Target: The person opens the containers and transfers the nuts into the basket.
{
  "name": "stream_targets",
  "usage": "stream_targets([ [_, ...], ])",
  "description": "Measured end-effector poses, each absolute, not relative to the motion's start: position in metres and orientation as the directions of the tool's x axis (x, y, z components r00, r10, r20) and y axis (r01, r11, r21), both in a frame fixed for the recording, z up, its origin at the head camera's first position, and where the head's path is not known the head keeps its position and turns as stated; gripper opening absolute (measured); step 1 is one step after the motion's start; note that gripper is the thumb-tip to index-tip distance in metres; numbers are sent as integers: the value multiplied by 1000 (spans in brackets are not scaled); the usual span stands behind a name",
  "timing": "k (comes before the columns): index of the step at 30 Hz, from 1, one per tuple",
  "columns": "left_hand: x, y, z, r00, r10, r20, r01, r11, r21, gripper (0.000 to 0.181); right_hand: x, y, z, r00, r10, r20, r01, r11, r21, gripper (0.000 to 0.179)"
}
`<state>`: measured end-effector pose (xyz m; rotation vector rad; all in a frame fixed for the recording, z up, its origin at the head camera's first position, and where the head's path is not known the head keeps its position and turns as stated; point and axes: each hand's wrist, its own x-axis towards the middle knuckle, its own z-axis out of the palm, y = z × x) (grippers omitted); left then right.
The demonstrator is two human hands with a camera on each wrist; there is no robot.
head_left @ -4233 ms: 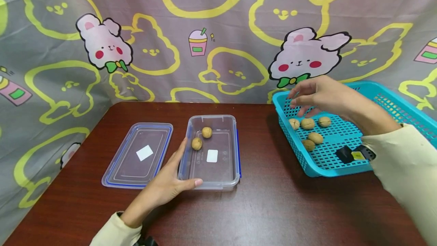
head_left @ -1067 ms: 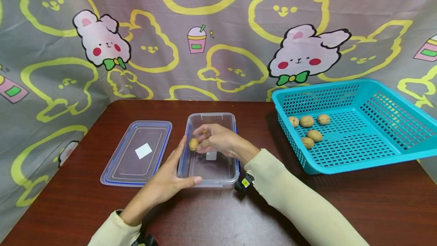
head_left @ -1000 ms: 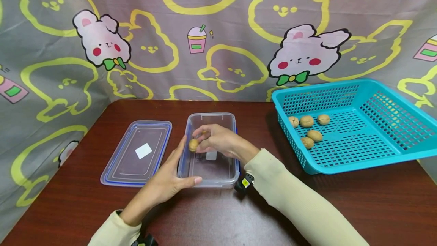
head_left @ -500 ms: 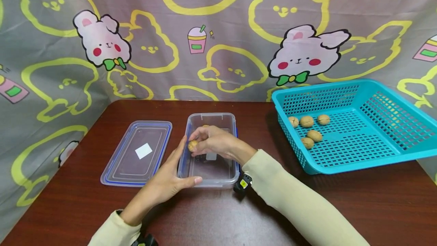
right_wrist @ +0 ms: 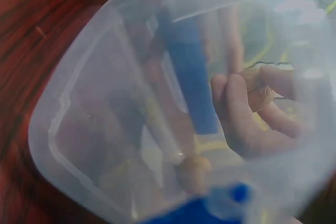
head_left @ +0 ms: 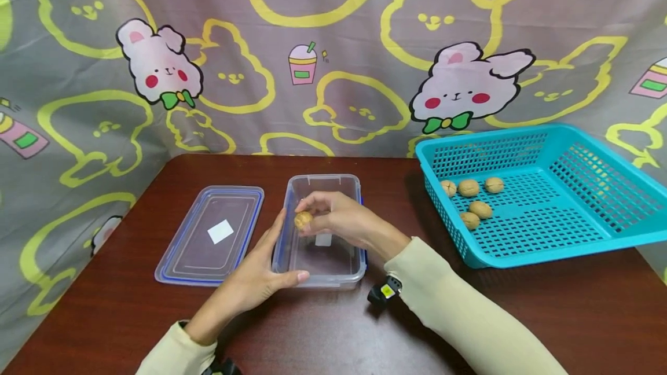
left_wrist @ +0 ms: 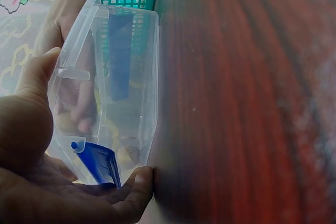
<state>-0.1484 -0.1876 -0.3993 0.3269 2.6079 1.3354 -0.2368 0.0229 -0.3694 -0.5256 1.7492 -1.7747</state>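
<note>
In the head view, my left hand holds the left side of a clear plastic food container, thumb at its near rim. The left wrist view shows the thumb on the rim and fingers around the container's outside, beside a blue clip. My right hand reaches into the container and pinches a walnut between thumb and fingers. This walnut appears raised in the right wrist view. Another walnut lies lower, inside the container; in the head view my right hand hides it.
A clear lid with a blue seal and white label lies left of the container. At the right stands a turquoise basket with several walnuts at its left end. A patterned cloth hangs behind the brown table.
My right hand has come from above the basket into the container and taken hold of a walnut there, shifting it slightly right since half a second ago. The left hand stays on the container.
</note>
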Motion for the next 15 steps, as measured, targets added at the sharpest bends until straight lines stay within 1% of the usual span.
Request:
stream_targets([
  [4, -149, -186, -399, -958, 275, -80, 98, 576, 812, 122, -229, 37, -357, -782, -614, -106, 72, 79, -994, 38],
  [8, -149, -185, -399, -959, 269, -88, 91, 587, 804, 122, -221, 52, -340, -828, -555, -80, 1, 141, -990, 39],
  [12, -149, -185, -399, -961, 265, -76, 97, 585, 806, 122, -214, 71, -324, -856, -516, -30, -61, 158, -986, 36],
  [15, -148, -185, -398, -961, 267, -69, 104, 582, 807, 122, -210, 89, -314, -871, -492, -18, -71, 162, -984, 36],
])
